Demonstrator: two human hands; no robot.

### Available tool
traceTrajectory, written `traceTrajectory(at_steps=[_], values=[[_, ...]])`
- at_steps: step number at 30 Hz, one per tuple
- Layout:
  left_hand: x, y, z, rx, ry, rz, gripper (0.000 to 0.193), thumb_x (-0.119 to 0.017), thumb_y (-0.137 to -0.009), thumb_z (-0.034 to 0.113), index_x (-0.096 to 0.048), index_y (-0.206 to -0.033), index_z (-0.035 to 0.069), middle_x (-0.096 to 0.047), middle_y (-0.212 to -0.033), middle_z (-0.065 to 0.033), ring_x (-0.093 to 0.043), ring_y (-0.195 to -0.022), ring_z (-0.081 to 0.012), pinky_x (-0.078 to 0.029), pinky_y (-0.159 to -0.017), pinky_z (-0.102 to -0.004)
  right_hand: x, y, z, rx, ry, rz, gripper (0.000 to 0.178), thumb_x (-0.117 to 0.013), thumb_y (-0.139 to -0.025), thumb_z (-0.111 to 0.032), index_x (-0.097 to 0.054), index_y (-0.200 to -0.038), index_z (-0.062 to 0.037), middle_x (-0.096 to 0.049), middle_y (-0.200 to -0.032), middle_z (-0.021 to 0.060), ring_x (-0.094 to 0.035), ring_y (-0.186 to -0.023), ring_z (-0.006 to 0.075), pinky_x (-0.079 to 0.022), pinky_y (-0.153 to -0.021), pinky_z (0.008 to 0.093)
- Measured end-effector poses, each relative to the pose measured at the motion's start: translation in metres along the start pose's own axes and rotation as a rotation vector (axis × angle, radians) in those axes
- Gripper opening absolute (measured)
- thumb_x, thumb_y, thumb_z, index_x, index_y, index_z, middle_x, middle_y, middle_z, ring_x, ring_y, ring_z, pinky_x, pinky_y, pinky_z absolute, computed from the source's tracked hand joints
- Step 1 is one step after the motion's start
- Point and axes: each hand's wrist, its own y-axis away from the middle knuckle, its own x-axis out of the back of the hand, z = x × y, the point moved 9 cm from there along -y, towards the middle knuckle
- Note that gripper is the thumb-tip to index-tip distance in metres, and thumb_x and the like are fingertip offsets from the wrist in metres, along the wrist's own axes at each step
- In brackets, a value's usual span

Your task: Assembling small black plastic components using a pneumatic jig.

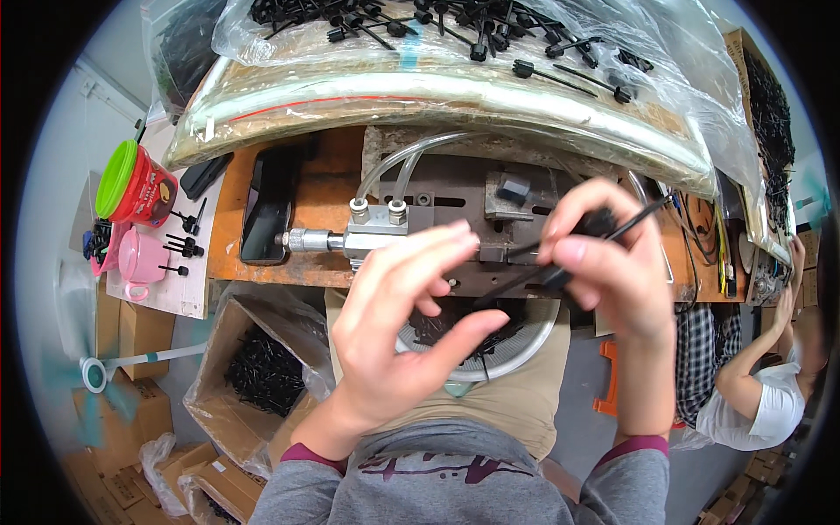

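My right hand [604,254] pinches a black plastic tie-like part [604,229], its thin tail sticking out to the upper right and another black strand running down-left toward my left hand. My left hand [398,315] hovers with fingers spread and curled, its thumb close to that strand, holding nothing I can make out. Both hands are just in front of a small metal pneumatic press [376,232] with two clear hoses [394,166] bolted to the orange workbench [324,188]. On my lap sits a round bowl [525,346] of black parts.
A clear plastic sheet [455,87] strewn with black ties covers the bench's far side. A dark phone [267,210] lies at left, beside a red jar with a green lid [136,185] and a pink cup [140,258]. A lined carton [262,372] holds black parts below left. Another person [761,385] sits right.
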Motion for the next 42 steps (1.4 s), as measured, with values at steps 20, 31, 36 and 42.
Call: traceTrajectory(at_steps=[20, 31, 36, 42], values=[[-0.040, 0.015, 0.023, -0.350, -0.522, -0.170, 0.028, -0.067, -0.069, 0.003, -0.071, -0.096, -0.001, -0.071, -0.094, -0.0108, -0.068, -0.069, -0.0183, -0.052, -0.058, -0.0269, 0.008, 0.048, 0.053, 0.045, -0.061, 0.232, 0.013, -0.067, -0.089, -0.001, -0.063, -0.101, 0.0016, -0.070, -0.094, 0.0112, -0.059, -0.063, 0.0065, -0.048, -0.055, 0.0196], [-0.030, 0.012, 0.022, -0.368, -0.534, -0.098, 0.027, -0.076, -0.069, -0.002, -0.071, -0.095, -0.002, -0.070, -0.100, -0.0150, -0.070, -0.081, -0.0242, -0.057, -0.067, -0.0315, 0.015, 0.064, 0.038, 0.153, 0.084, 0.386, 0.014, -0.063, -0.091, 0.001, -0.064, -0.104, 0.0034, -0.071, -0.095, 0.0132, -0.058, -0.059, 0.0067, -0.046, -0.052, 0.0194], [-0.033, 0.011, 0.022, -0.348, -0.395, -0.174, 0.034, -0.084, -0.065, 0.006, -0.070, -0.096, 0.000, -0.065, -0.114, -0.0203, -0.068, -0.092, -0.0287, -0.058, -0.074, -0.0355, 0.025, 0.072, 0.038, 0.206, 0.017, 0.429, 0.014, -0.060, -0.093, -0.001, -0.061, -0.106, 0.0045, -0.070, -0.094, 0.0171, -0.056, -0.056, 0.0088, -0.046, -0.051, 0.0212], [-0.043, 0.026, 0.008, -0.374, -0.383, -0.199, 0.037, -0.085, -0.062, 0.007, -0.069, -0.094, 0.000, -0.063, -0.119, -0.0218, -0.068, -0.092, -0.0283, -0.058, -0.075, -0.0358, 0.028, 0.077, 0.039, 0.206, -0.016, 0.444, 0.014, -0.060, -0.093, -0.002, -0.060, -0.105, 0.0050, -0.070, -0.094, 0.0184, -0.057, -0.056, 0.0103, -0.047, -0.052, 0.0223]])
